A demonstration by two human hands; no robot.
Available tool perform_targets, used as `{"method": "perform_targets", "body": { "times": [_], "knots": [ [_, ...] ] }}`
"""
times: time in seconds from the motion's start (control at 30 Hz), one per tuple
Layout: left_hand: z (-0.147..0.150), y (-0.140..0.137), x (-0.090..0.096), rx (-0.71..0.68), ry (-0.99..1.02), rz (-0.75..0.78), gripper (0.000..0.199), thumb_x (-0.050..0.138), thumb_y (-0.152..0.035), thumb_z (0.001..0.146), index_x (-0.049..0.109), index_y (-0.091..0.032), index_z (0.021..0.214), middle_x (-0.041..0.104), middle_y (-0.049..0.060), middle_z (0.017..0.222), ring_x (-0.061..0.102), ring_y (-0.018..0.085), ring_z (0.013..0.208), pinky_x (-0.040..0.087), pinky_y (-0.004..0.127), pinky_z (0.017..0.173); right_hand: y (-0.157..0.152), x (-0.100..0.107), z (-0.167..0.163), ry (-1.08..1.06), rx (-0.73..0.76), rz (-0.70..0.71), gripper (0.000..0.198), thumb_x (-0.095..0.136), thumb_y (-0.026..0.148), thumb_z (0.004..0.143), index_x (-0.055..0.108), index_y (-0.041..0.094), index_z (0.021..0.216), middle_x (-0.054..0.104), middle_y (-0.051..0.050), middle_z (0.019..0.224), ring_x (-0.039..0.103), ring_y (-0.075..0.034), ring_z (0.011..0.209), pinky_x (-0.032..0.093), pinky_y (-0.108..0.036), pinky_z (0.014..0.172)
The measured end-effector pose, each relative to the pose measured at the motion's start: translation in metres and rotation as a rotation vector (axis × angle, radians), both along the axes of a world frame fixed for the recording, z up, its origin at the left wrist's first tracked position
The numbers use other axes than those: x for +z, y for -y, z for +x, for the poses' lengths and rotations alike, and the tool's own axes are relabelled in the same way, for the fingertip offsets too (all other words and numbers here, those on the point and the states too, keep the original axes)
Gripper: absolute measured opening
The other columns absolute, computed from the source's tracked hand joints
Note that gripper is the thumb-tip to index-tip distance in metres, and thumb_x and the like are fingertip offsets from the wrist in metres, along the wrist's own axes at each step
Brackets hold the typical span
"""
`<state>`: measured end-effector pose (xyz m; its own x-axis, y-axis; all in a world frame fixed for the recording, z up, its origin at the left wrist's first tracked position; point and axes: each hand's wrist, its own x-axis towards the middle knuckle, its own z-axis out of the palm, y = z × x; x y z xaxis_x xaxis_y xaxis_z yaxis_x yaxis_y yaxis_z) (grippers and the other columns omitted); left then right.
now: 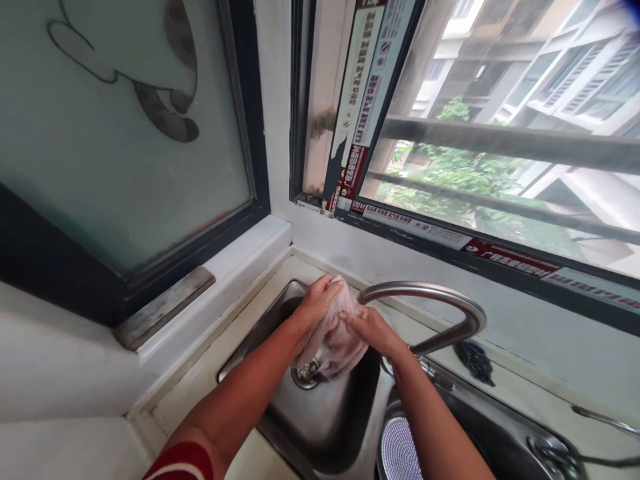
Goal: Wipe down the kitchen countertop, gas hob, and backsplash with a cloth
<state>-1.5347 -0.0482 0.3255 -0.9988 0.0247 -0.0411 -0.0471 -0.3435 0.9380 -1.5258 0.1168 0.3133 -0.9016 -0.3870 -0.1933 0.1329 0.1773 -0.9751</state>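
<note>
A wet, pale pinkish cloth (340,343) hangs in loose folds over the left basin of the steel sink (325,427). My left hand (320,300) grips its upper left edge, fingers closed on the fabric. On the other side, my right hand (367,327) pinches the cloth near its upper right. Below the cloth, part of the metal drain (305,375) shows at the basin floor. The cloth covers the rest of that drain.
A curved steel faucet (430,290) arches to the right of my hands. A round perforated pan (397,447) sits by my right forearm, and a dark crumpled bundle (474,361) lies behind the right basin. A stone block (165,308) rests on the left ledge, below the open window pane (150,167).
</note>
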Motion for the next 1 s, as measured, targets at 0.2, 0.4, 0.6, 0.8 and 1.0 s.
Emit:
{"method": "perform_targets", "body": {
  "times": [0.2, 0.4, 0.6, 0.8, 1.0],
  "knots": [
    [0.012, 0.006, -0.014, -0.174, 0.038, -0.157, 0.044, 0.088, -0.033, 0.057, 0.067, -0.017, 0.091, 0.066, -0.003, 0.079, 0.053, 0.012, 0.072, 0.04, 0.021, 0.066, -0.008, 0.009, 0.007, -0.066, -0.176, -0.053, 0.04, 0.073, 0.06, 0.072, 0.063, 0.021, 0.078, 0.065, 0.0, 0.066, 0.056, -0.017, 0.063, 0.045, -0.029, 0.061],
    [0.019, 0.008, -0.02, -0.254, 0.052, -0.215, 0.018, 0.081, -0.023, 0.061, 0.071, -0.015, 0.072, 0.059, -0.005, 0.062, 0.049, 0.011, 0.065, 0.037, 0.022, 0.063, -0.018, 0.007, 0.002, -0.133, -0.141, 0.056, 0.041, 0.078, 0.054, 0.068, 0.067, 0.02, 0.087, 0.068, 0.0, 0.075, 0.056, -0.017, 0.068, 0.045, -0.028, 0.065],
    [0.022, 0.006, -0.001, -0.151, 0.044, 0.063, 0.02, 0.076, -0.023, 0.061, 0.071, -0.016, 0.079, 0.066, -0.003, 0.077, 0.058, 0.013, 0.077, 0.045, 0.023, 0.073, -0.054, -0.017, 0.01, -0.297, 0.066, 0.566, 0.021, 0.071, 0.04, 0.071, 0.071, 0.021, 0.081, 0.067, -0.002, 0.078, 0.059, -0.019, 0.074, 0.044, -0.03, 0.072],
    [0.022, -0.001, -0.012, -0.116, 0.192, 0.412, 0.029, 0.072, -0.04, 0.069, 0.067, -0.019, 0.088, 0.073, 0.004, 0.087, 0.069, 0.02, 0.091, 0.052, 0.032, 0.091, -0.052, -0.04, 0.015, -0.029, -0.182, -0.101, 0.035, 0.058, 0.052, 0.078, 0.067, 0.023, 0.096, 0.071, -0.003, 0.089, 0.064, -0.022, 0.084, 0.05, -0.034, 0.079],
    [0.021, -0.02, -0.047, -0.119, 0.373, 0.454, 0.055, 0.067, -0.066, 0.077, 0.07, -0.014, 0.094, 0.076, 0.013, 0.099, 0.07, 0.029, 0.104, 0.052, 0.041, 0.096, 0.025, -0.03, 0.015, -0.228, -0.575, -0.086, 0.044, 0.049, 0.061, 0.084, 0.065, 0.021, 0.089, 0.07, -0.005, 0.082, 0.06, -0.021, 0.078, 0.047, -0.032, 0.072]
  ]
}}
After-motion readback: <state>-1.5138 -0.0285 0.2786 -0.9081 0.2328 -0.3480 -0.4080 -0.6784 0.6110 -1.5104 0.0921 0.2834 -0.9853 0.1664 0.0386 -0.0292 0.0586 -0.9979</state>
